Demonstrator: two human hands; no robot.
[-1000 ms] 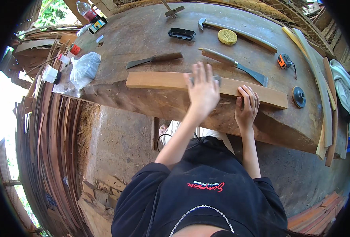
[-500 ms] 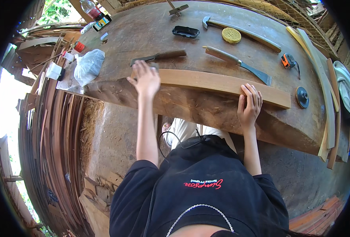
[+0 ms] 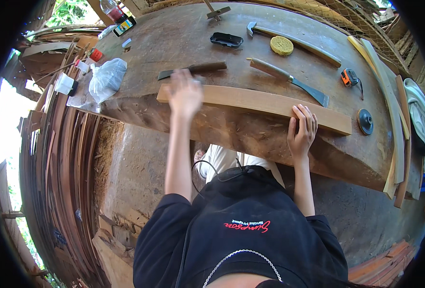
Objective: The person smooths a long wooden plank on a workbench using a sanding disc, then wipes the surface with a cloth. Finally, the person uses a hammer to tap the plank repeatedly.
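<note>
A long, pale-brown wooden board (image 3: 251, 100) lies along the near edge of the workbench. My left hand (image 3: 185, 93) is over its left part, fingers stretched out flat and blurred by motion. Farther right, my right hand (image 3: 303, 130) rests on the board with its fingers laid across the top face, gripping nothing. Just beyond my left hand is a dark-handled blade tool (image 3: 207, 66), partly hidden by the fingers. A broad chisel (image 3: 294, 79) with a wooden handle lies behind the board.
On the workbench (image 3: 164, 38) are a hammer (image 3: 299, 42), yellow round disc (image 3: 281, 45), black tray (image 3: 226, 40), orange tape measure (image 3: 350, 78), black disc (image 3: 365, 121) and plastic bag (image 3: 107, 80). Long strips (image 3: 385, 115) line the right end. Stacked planks (image 3: 61, 177) stand at left.
My left hand has slid a little to the right along the board, uncovering the board's left end and the tip of the blade tool. The right hand stays in place.
</note>
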